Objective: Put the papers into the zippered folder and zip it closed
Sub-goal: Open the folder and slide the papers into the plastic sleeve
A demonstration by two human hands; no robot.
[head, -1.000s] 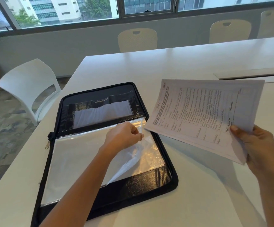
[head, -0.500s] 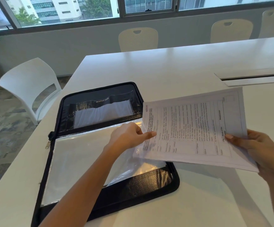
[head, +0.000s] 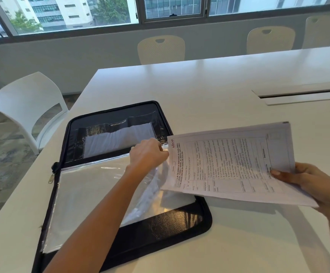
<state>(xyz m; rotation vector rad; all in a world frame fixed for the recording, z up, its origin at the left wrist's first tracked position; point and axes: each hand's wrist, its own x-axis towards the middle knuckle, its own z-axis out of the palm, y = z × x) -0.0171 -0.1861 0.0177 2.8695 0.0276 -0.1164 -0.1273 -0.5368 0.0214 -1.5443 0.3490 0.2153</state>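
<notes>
**Papers at the mouth of the sleeve**

The big black zippered folder [head: 170, 223] lies open and flat on the smooth white tabletop [head: 199, 85]. Its cover looks like soft, bumpy leather with round corners. Inside the near half of the folder is a clear, shiny plastic sleeve [head: 93, 194]. The far half has a dark pocket [head: 118, 138] with a white sheet in it. A small metal zipper pull [head: 51, 178] hangs at the folder's left edge. A white plastic chair [head: 26, 101] stands off to the folder's left.

The left hand [head: 148, 152] is curled and pinches the sleeve at the far right corner, lifting it up so it opens. The right hand [head: 306, 182] grasps the thin stack of white printed papers [head: 229, 164], thumb on top and fingers under. The papers hang in the air over the folder's right side, with their left edge right next to the lifted sleeve.

The papers look light and bendy, and they sag a bit. I think it is best to hold them by the right end and keep them flat, so the left edge goes in first without folding. The sleeve is thin, floppy and probably slippery. It may cling or crinkle, so the opening needs to be held wide. The zipper can wait until the papers are all the way in.
</notes>
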